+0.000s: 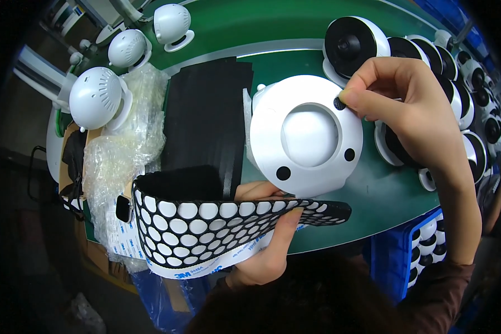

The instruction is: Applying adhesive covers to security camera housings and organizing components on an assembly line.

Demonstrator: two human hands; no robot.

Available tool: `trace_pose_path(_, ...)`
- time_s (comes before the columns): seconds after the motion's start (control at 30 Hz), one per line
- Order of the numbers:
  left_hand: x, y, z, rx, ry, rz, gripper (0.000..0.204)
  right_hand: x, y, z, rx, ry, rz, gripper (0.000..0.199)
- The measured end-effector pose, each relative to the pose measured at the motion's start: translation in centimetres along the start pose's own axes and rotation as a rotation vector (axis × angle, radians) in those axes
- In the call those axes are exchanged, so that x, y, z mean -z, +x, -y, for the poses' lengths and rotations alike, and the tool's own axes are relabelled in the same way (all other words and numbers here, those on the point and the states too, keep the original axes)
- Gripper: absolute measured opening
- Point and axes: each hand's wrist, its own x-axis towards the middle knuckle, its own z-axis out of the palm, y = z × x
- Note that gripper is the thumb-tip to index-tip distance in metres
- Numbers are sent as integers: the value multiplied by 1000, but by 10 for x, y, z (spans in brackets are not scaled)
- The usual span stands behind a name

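A white round part [268, 131] with a wide central hole lies face up on the green table. Two black round pads sit on its lower face. At its upper right edge, my right hand [409, 106] pinches a third black round pad [339, 103] against the surface between thumb and forefinger. My left hand [267, 256] is closed on a curved black foam sheet [206, 210] dotted with rows of white circles. Its thumb presses the front and its fingers show behind, close to the white part. A white backing strip with blue print hangs along the sheet's lower edge.
Black flat sheets [206, 111] lie left of the white part. Clear bubble wrap [142, 111] and white round devices [94, 97] stand farther left. Several black-and-white devices [350, 47] crowd the right side. A blue bin [387, 267] of similar parts sits at the lower right.
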Motion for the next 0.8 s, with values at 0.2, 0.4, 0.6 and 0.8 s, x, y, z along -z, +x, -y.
trace_pose_path(0.2,-6,-2,1,-68,-85,-72,27,4,-1,6,-82,50,51,18)
trace_pose_path(0.4,-7,-2,4,-114,-96,-94,27,6,0,5,-115,54,70,21)
trace_pose_path(0.6,-3,-2,1,-13,-78,-62,25,8,2,6,-128,145,113,21)
trace_pose_path(0.8,-5,-1,4,-113,-94,-90,24,7,2,4,-115,112,102,20)
